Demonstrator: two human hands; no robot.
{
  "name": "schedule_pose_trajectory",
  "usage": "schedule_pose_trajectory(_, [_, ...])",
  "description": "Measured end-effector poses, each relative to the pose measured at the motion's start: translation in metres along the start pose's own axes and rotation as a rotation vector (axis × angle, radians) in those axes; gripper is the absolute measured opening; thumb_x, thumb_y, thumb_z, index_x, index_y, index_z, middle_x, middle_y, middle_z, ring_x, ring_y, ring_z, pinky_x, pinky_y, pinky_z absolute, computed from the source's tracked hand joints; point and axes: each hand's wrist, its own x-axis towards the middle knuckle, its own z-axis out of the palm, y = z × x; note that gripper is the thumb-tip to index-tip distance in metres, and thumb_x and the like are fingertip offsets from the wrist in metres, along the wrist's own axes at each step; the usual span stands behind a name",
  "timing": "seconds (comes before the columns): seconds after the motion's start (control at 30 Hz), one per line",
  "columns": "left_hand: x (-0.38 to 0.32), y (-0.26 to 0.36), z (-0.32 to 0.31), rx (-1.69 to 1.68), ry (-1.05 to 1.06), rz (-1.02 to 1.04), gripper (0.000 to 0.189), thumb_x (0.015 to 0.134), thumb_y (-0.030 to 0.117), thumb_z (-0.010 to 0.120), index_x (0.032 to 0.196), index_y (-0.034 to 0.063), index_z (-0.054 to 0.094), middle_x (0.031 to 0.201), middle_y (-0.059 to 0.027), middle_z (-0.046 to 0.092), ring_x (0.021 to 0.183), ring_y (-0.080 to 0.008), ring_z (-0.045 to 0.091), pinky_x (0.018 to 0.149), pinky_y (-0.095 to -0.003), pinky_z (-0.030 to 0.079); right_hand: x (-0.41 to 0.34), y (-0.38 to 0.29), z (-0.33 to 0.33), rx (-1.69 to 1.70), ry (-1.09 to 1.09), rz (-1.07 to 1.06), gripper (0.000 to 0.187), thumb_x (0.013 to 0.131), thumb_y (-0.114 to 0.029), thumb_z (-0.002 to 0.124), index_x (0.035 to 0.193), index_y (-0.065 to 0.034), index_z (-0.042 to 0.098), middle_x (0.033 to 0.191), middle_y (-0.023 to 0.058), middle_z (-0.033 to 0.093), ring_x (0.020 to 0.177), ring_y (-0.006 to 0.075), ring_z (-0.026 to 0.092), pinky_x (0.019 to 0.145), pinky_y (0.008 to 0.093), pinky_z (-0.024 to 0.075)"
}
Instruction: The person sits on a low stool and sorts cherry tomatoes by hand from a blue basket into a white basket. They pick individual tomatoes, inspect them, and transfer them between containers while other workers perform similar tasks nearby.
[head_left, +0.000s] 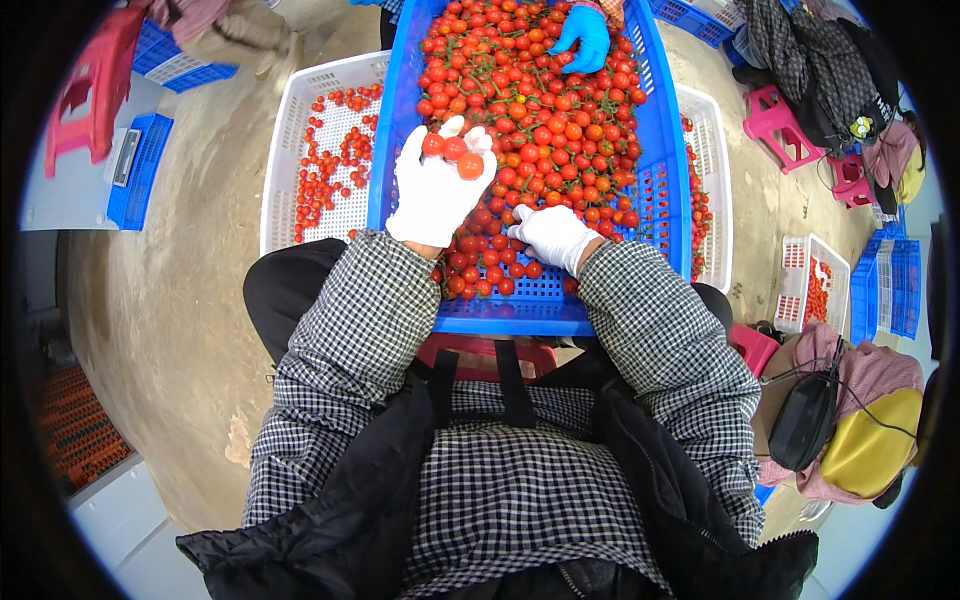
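Observation:
Before me stands a long blue plastic crate (510, 324) heaped with cherry tomatoes (551, 142), some with green stems on them. My left hand (439, 196), in a white glove, is palm up above the crate's left side and cradles several loose cherry tomatoes (454, 148). Lower and to the right, my right hand (559, 238), gloved in white too, reaches down into the tomatoes at the near end. Its fingertips touch the pile; whether they grip a tomato is hidden.
A co-worker's blue-gloved hand (585, 39) is in the crate's far end. White plastic baskets with tomatoes stand at the left (274, 187) and right (720, 202). Pink stools (780, 131) and seated people are on the right; another pink stool (94, 82) is at the upper left.

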Motion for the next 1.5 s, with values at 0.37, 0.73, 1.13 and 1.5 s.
schedule_pose_trajectory(0.37, [0.013, 0.014, -0.026, -1.363, 0.093, -0.885, 0.03, 0.091, 0.033, 0.05, 0.121, 0.027, 0.054, 0.134, 0.003, 0.052, 0.131, -0.0198, 0.041, 0.107, -0.0448, 0.03, -0.019, 0.016, -0.043, 0.358, 0.865, 0.158, 0.034, 0.079, -0.033, 0.07, 0.108, -0.0159, 0.066, 0.092, 0.0067, 0.064, 0.085, 0.0234, 0.064, 0.073, 0.0357, 0.0525])
schedule_pose_trajectory(0.73, [0.002, -0.021, -0.011, 1.048, -0.347, 0.091, 0.044, 0.096, 0.038, 0.046, 0.122, 0.0034, 0.049, 0.118, -0.0156, 0.056, 0.102, -0.028, 0.057, 0.083, -0.0408, 0.049, -0.027, -0.017, -0.073, 1.012, 0.957, 0.013, 0.028, 0.083, -0.014, 0.067, 0.11, -0.0068, 0.062, 0.093, 0.0047, 0.063, 0.07, 0.0103, 0.059, 0.064, 0.025, 0.0507])
schedule_pose_trajectory(1.13, [-0.006, -0.01, 0.017, -0.003, -0.108, -0.185, 0.022, 0.09, 0.032, 0.059, 0.1, 0.0124, 0.059, 0.098, -0.0012, 0.059, 0.099, -0.0212, 0.058, 0.065, -0.0315, 0.047, -0.011, -0.025, -0.021, 0.007, -0.263, 0.111, 0.043, 0.067, -0.038, 0.075, 0.097, -0.008, 0.071, 0.093, 0.0135, 0.07, 0.089, 0.0271, 0.068, 0.073, 0.0415, 0.055])
schedule_pose_trajectory(1.5, [-0.001, -0.011, 0.004, 0.111, -0.121, -0.18, 0.024, 0.095, 0.029, 0.056, 0.11, 0.0089, 0.055, 0.097, -0.0096, 0.058, 0.074, -0.0172, 0.059, 0.06, -0.0259, 0.053, 0.005, -0.019, 0.002, 0.069, -0.248, 0.064, 0.033, 0.068, -0.025, 0.072, 0.096, -0.0066, 0.068, 0.091, 0.015, 0.069, 0.087, 0.0322, 0.067, 0.071, 0.0437, 0.0537])
